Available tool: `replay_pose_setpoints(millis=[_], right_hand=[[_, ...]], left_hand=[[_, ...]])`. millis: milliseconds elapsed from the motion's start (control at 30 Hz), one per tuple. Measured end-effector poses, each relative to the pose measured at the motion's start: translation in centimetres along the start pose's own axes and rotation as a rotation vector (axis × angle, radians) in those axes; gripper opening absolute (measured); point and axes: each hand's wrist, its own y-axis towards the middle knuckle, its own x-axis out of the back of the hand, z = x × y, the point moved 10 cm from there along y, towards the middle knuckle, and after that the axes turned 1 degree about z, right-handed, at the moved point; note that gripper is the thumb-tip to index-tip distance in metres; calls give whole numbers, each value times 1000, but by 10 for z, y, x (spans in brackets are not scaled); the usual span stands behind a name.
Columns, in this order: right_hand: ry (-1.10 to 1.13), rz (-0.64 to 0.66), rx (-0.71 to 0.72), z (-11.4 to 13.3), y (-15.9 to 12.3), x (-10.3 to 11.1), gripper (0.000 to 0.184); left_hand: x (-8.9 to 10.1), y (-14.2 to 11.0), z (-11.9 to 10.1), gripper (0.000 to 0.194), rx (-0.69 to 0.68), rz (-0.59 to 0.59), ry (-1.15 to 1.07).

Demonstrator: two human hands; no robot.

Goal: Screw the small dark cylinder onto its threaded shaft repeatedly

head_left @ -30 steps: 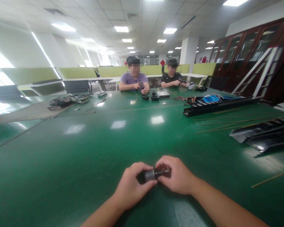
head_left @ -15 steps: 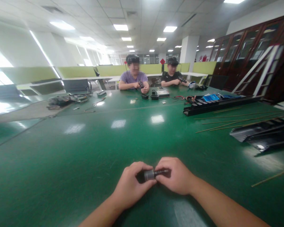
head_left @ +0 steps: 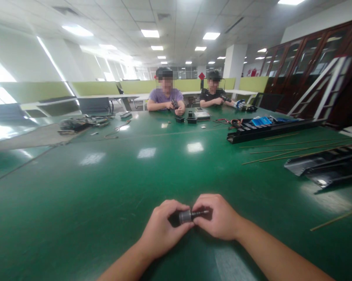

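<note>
Low in the middle of the head view, a small grey metal cylinder with a thin, dark, stepped shaft lies sideways between my two hands, its shaft pointing right. My left hand is closed round the cylinder's wide end, thumb below and forefinger above. With thumb and forefinger, my right hand pinches the part where the shaft meets the cylinder. The shaft's tip reaches into the hollow of the right hand. Its exact kind is too small to make out.
A glossy green table spreads around my hands. On the right lie black metal channels, thin rods and a long black rail with blue pieces. Two people sit opposite, handling dark tools. A stepladder stands at far right.
Both hands keep the same grip with almost no movement. Across the table, the gloved hand of the person on the right has shifted slightly.
</note>
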Motion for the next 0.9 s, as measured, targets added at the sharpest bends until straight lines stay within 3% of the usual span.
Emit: replay_pose_setpoints(millis=[900], right_hand=[[-10, -10, -15, -1, 1, 4, 7]], left_hand=[[2, -1, 5, 23, 23, -10, 19]])
